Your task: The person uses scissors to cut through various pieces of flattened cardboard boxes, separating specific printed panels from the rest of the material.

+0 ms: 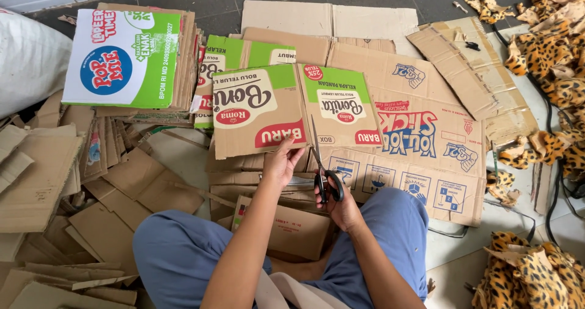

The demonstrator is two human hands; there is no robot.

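A flattened brown cardboard box with green, white and red print lies over my lap and the floor. My left hand pinches its near edge from below. My right hand holds black-handled scissors, fingers through the loops. The blades point away from me and run up into the fold line between two panels of the box.
I sit on a floor covered with flattened cardboard. Cut cardboard strips pile up at the left, with a printed box stack behind. Leopard-print fabric scraps and black cables lie at the right. A white sack sits far left.
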